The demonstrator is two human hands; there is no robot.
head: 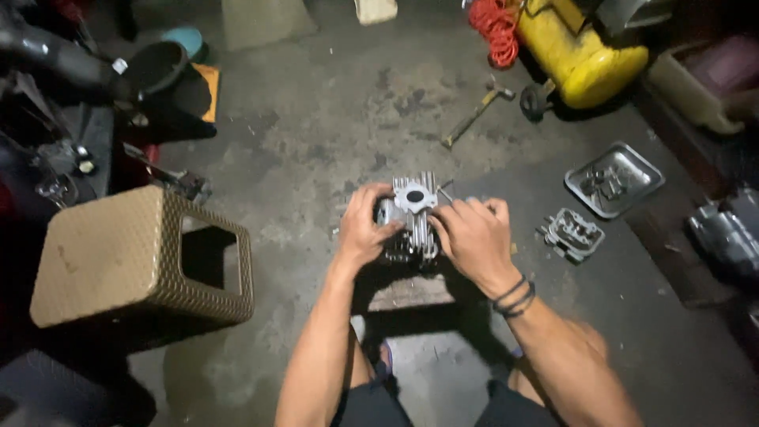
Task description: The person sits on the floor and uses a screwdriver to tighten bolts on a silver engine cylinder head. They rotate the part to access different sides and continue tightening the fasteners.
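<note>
A finned grey metal engine cylinder head (413,207) stands on a small wooden block (409,291) on the concrete floor in front of me. My left hand (364,229) grips its left side, fingers curled over the fins. My right hand (473,237) holds its right side, with dark bands on the wrist. A thin metal rod (445,190) sticks out near the top right of the head.
A tan woven plastic stool (134,261) stands at the left. A hammer (477,115) lies on the floor beyond. A yellow air compressor (581,51) with an orange hose (494,28) sits at back right. A metal tray (614,179) and an engine cover (572,234) lie to the right.
</note>
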